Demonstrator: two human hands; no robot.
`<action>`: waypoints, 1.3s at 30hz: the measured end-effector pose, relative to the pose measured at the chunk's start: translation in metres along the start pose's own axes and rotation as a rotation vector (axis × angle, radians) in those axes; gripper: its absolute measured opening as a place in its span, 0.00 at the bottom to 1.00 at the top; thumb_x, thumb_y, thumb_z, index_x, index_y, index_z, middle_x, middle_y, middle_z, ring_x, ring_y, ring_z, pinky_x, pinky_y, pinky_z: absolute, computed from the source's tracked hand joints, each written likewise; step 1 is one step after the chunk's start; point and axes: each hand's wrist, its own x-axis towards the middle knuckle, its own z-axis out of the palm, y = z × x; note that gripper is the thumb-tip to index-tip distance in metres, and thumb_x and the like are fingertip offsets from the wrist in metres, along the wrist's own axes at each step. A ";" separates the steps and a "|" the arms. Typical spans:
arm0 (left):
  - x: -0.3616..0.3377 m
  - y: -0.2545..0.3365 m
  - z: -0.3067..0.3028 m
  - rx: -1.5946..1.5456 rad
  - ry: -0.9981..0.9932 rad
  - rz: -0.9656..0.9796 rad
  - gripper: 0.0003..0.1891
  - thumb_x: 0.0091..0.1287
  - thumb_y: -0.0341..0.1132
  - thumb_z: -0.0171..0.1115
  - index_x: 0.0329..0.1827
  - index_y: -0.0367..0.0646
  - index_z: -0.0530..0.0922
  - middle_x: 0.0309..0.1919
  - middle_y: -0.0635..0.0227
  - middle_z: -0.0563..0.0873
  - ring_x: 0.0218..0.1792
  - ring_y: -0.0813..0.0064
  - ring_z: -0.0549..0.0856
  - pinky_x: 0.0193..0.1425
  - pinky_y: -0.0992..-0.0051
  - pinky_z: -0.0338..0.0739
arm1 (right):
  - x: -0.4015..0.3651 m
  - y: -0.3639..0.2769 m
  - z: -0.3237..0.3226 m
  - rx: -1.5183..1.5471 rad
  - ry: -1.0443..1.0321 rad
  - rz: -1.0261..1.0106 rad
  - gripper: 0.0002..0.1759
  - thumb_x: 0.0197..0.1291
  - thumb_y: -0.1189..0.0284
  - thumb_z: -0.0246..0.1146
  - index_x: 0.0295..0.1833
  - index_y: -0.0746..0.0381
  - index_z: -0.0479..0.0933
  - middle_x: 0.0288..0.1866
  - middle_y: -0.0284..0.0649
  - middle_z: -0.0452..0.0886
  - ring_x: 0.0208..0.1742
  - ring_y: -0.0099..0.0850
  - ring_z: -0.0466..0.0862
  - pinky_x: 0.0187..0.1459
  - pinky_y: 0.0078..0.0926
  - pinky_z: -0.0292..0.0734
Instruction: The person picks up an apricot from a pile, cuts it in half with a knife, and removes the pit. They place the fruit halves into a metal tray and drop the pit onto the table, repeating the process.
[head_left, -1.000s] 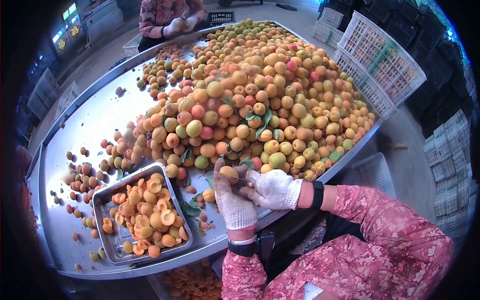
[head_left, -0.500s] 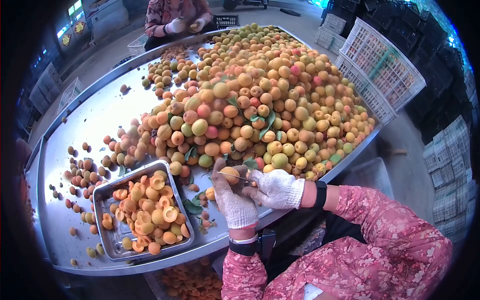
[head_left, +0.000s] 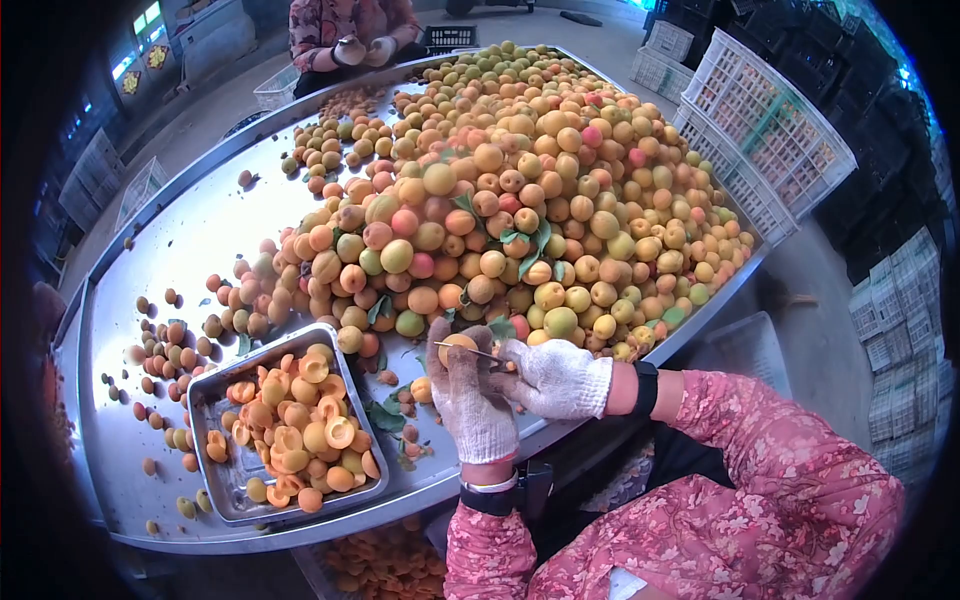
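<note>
My left hand (head_left: 473, 405), in a soiled white knit glove, is closed around an apricot (head_left: 459, 349) at the near edge of the heap. Gripped in my right hand (head_left: 562, 377), also gloved, is a thin-bladed knife (head_left: 477, 351). Its blade lies across the apricot, and the handle is mostly hidden in the fingers. Left of my hands, a metal tray (head_left: 372, 487) holds pitted apricot halves (head_left: 295, 425). Beyond them rises a large heap of whole apricots (head_left: 500, 220) with some green leaves.
The metal table (head_left: 215, 235) has a raised rim and scattered small fruit on its left side. Across it, a person (head_left: 350, 35) in gloves works at the far edge. White plastic crates (head_left: 765, 120) stand at the right. A container of apricot halves (head_left: 385, 565) sits below the near edge.
The apricot has turned slightly in my left hand, with a finger now lying across its front. The knife stays against it. The other person's hands have shifted a little.
</note>
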 end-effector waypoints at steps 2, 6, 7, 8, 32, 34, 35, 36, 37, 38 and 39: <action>-0.003 0.000 -0.001 0.113 -0.021 0.080 0.29 0.73 0.56 0.50 0.65 0.42 0.67 0.45 0.62 0.82 0.45 0.71 0.82 0.41 0.74 0.79 | -0.003 0.003 0.002 0.006 0.001 -0.026 0.27 0.67 0.56 0.55 0.63 0.63 0.66 0.27 0.49 0.82 0.26 0.49 0.83 0.26 0.42 0.78; 0.003 0.001 -0.010 -0.063 -0.078 -0.168 0.33 0.72 0.61 0.47 0.64 0.39 0.66 0.47 0.56 0.82 0.45 0.65 0.82 0.48 0.69 0.78 | -0.001 0.009 0.008 -0.045 0.059 -0.054 0.25 0.67 0.56 0.55 0.60 0.63 0.67 0.28 0.50 0.82 0.27 0.49 0.83 0.27 0.42 0.78; 0.005 0.001 -0.011 -0.179 -0.062 -0.277 0.35 0.71 0.63 0.45 0.62 0.38 0.67 0.48 0.54 0.82 0.44 0.62 0.82 0.51 0.67 0.78 | 0.000 0.019 0.014 -0.110 -0.011 -0.015 0.24 0.67 0.56 0.55 0.59 0.63 0.68 0.28 0.50 0.82 0.27 0.49 0.83 0.28 0.43 0.79; 0.010 -0.003 -0.013 -0.286 -0.028 -0.349 0.36 0.69 0.65 0.45 0.60 0.37 0.68 0.49 0.52 0.81 0.48 0.60 0.81 0.54 0.66 0.77 | 0.003 0.022 0.016 -0.176 -0.081 0.018 0.24 0.67 0.56 0.55 0.57 0.64 0.69 0.28 0.50 0.82 0.28 0.49 0.83 0.29 0.43 0.79; 0.006 -0.007 -0.019 -0.273 -0.037 -0.327 0.25 0.67 0.53 0.58 0.50 0.37 0.74 0.43 0.53 0.83 0.45 0.55 0.83 0.53 0.60 0.78 | -0.012 0.004 -0.010 0.820 -0.418 0.375 0.20 0.71 0.54 0.51 0.33 0.58 0.69 0.17 0.29 0.67 0.13 0.18 0.67 0.11 0.19 0.62; 0.006 -0.007 -0.021 -0.282 -0.097 -0.285 0.23 0.67 0.48 0.58 0.55 0.39 0.72 0.49 0.56 0.80 0.51 0.58 0.81 0.57 0.59 0.76 | -0.012 0.006 -0.010 0.835 -0.431 0.370 0.20 0.71 0.54 0.52 0.35 0.59 0.70 0.18 0.29 0.68 0.14 0.18 0.68 0.14 0.19 0.62; 0.005 -0.005 -0.019 -0.280 -0.103 -0.286 0.23 0.67 0.48 0.58 0.55 0.39 0.72 0.49 0.56 0.80 0.51 0.58 0.81 0.57 0.59 0.76 | -0.012 0.007 -0.010 0.848 -0.442 0.371 0.20 0.71 0.54 0.52 0.37 0.60 0.72 0.20 0.29 0.68 0.15 0.19 0.68 0.16 0.19 0.63; 0.003 -0.001 -0.014 -0.285 -0.133 -0.268 0.23 0.68 0.48 0.57 0.56 0.38 0.72 0.50 0.55 0.80 0.52 0.57 0.81 0.56 0.59 0.77 | -0.012 0.006 -0.012 0.847 -0.435 0.371 0.20 0.71 0.54 0.52 0.37 0.60 0.72 0.20 0.29 0.68 0.15 0.19 0.68 0.16 0.19 0.63; 0.001 0.000 -0.012 -0.290 -0.162 -0.249 0.23 0.68 0.47 0.57 0.56 0.38 0.71 0.50 0.54 0.80 0.52 0.56 0.81 0.56 0.60 0.77 | -0.011 0.005 -0.013 0.767 -0.424 0.375 0.19 0.71 0.55 0.53 0.37 0.61 0.71 0.19 0.31 0.70 0.15 0.22 0.70 0.16 0.21 0.65; 0.001 0.000 -0.012 -0.292 -0.165 -0.250 0.23 0.68 0.47 0.57 0.56 0.38 0.71 0.50 0.54 0.80 0.52 0.56 0.81 0.56 0.60 0.77 | -0.011 0.004 -0.015 0.688 -0.416 0.377 0.18 0.71 0.56 0.53 0.37 0.61 0.70 0.18 0.33 0.72 0.14 0.25 0.72 0.17 0.24 0.67; 0.001 -0.001 -0.013 -0.287 -0.185 -0.247 0.23 0.68 0.47 0.56 0.57 0.38 0.71 0.51 0.53 0.80 0.53 0.55 0.81 0.56 0.61 0.77 | -0.012 0.009 -0.008 0.686 -0.415 0.377 0.18 0.71 0.56 0.53 0.37 0.61 0.70 0.18 0.33 0.72 0.14 0.25 0.72 0.17 0.24 0.67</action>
